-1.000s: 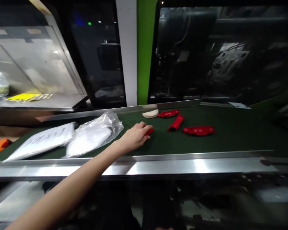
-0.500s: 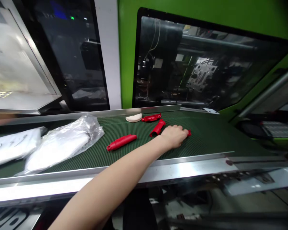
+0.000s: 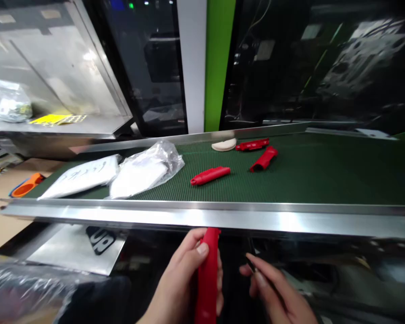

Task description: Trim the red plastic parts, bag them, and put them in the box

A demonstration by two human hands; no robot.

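Green ribbed conveyor belt [image 3: 324,180] runs across the view, metal rail [image 3: 239,219] along its near edge. Two white-filled plastic bags lie at its left: a clear bag [image 3: 143,173] and a bag with dark writing [image 3: 83,175]. Left hand [image 3: 177,279] below the rail, fingers clamped round a long red piece [image 3: 207,281], held roughly upright. Right hand [image 3: 278,290] near it, apart from the piece; fingers pinched on a thin dark tool [image 3: 251,264], blurred. On the belt: three more red parts [image 3: 210,175], one just beside a cream half-disc [image 3: 224,144].
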